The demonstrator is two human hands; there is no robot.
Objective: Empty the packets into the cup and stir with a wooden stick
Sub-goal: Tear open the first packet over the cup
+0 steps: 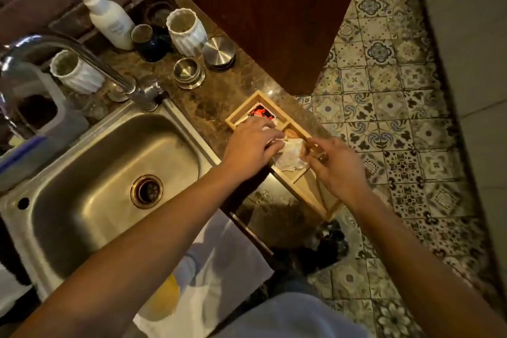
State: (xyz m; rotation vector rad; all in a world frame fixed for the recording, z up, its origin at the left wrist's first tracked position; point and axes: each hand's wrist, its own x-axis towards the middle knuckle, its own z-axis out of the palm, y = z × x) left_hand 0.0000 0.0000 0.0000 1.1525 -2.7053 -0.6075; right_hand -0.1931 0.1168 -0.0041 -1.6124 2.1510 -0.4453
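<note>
We look down on a steel sink point(82, 173) that fills the left of the counter, its right rim running close beside a narrow strip of dark marbled counter point(214, 101). That strip ends at the counter's right edge, with patterned floor tiles point(384, 107) beyond it, so the free surface for our work is slim. A wooden cabinet point(260, 8) closes off the far side. On the strip lies a long wooden tray point(315, 195), divided into compartments, its long axis running diagonally from far-left to near-right, its near end at the counter's corner. The far compartment holds a red and black packet point(259, 112). Over the middle compartment our left hand point(249, 145) pinches the edge of a crumpled white packet point(290, 156), fingers closed on it. Our right hand point(337, 164) sits just beside the packet on its other side, fingers curled together near a thin brownish piece, though we cannot tell exactly what it grips. Farther back stand two white ribbed cups point(186, 30), a pump bottle point(109, 16) and small metal tins point(189, 73).
</note>
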